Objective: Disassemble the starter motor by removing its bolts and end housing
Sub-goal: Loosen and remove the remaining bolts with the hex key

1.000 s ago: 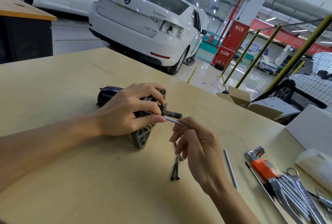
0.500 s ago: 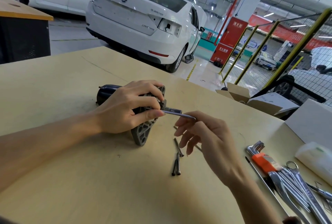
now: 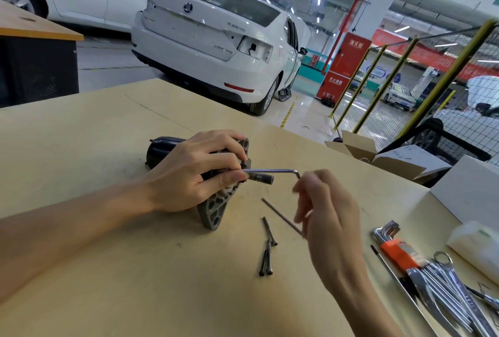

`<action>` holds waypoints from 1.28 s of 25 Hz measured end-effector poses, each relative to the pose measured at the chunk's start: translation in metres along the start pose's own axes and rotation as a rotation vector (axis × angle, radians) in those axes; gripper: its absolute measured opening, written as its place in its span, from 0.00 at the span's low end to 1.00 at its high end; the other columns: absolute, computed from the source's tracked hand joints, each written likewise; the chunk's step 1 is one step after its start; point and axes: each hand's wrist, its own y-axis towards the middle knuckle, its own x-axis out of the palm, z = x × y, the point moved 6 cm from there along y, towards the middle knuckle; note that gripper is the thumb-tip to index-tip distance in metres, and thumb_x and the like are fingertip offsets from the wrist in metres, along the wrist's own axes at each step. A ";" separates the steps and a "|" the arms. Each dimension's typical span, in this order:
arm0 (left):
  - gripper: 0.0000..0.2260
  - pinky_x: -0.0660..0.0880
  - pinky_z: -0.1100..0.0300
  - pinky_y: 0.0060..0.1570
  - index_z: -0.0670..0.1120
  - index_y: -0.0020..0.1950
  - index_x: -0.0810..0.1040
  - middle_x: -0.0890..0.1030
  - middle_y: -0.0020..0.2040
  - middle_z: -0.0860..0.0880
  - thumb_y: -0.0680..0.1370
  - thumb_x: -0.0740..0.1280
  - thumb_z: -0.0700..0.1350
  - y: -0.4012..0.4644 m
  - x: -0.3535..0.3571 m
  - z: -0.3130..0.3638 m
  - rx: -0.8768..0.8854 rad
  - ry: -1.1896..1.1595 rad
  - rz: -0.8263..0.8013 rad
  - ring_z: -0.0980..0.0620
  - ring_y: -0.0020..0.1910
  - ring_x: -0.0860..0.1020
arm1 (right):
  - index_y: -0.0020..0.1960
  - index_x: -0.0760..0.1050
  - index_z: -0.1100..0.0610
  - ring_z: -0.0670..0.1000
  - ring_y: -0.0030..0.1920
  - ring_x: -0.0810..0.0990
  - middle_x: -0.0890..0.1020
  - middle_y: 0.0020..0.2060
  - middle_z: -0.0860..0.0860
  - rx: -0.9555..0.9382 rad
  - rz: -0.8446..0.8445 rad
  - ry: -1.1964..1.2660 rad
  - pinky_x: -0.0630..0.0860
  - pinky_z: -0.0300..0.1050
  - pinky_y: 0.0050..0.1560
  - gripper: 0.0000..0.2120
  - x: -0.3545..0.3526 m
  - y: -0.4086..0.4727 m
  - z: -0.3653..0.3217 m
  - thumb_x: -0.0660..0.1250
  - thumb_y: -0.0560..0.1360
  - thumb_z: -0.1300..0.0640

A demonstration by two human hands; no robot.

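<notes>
Motor [image 3: 172, 153] lies on the table [image 3: 108, 269], left hand [image 3: 194, 172] clamping it, thumb pinning hex key [image 3: 272, 171]. Key runs horizontally right; right hand [image 3: 324, 209], fingers loosely spread and blurred, sits just beside its bent end.

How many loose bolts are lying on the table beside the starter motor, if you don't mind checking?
3: one bolt lies angled nearer the starter motor, two bolts lie side by side just below it. More may be hidden behind the hands.
</notes>
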 end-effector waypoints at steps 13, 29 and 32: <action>0.11 0.71 0.46 0.65 0.44 0.44 0.83 0.81 0.55 0.47 0.78 0.66 0.50 -0.002 0.001 0.002 0.020 0.044 -0.054 0.46 0.69 0.72 | 0.36 0.63 0.59 0.47 0.24 0.62 0.59 0.28 0.51 0.242 -0.433 0.264 0.59 0.37 0.25 0.20 0.019 -0.004 0.000 0.54 0.83 0.49; 0.12 0.72 0.42 0.63 0.45 0.43 0.84 0.81 0.54 0.48 0.78 0.66 0.51 0.000 -0.001 0.005 -0.016 0.029 -0.070 0.46 0.69 0.73 | 0.32 0.67 0.56 0.50 0.23 0.64 0.64 0.24 0.51 0.296 -0.395 0.411 0.61 0.39 0.24 0.24 0.031 -0.011 0.006 0.56 0.75 0.38; 0.13 0.72 0.46 0.64 0.45 0.42 0.84 0.81 0.54 0.49 0.78 0.66 0.52 0.000 -0.001 0.004 -0.017 0.026 -0.065 0.48 0.69 0.72 | 0.34 0.69 0.56 0.50 0.23 0.63 0.64 0.26 0.50 0.377 -0.469 0.544 0.60 0.38 0.23 0.13 0.036 -0.012 0.006 0.59 0.71 0.48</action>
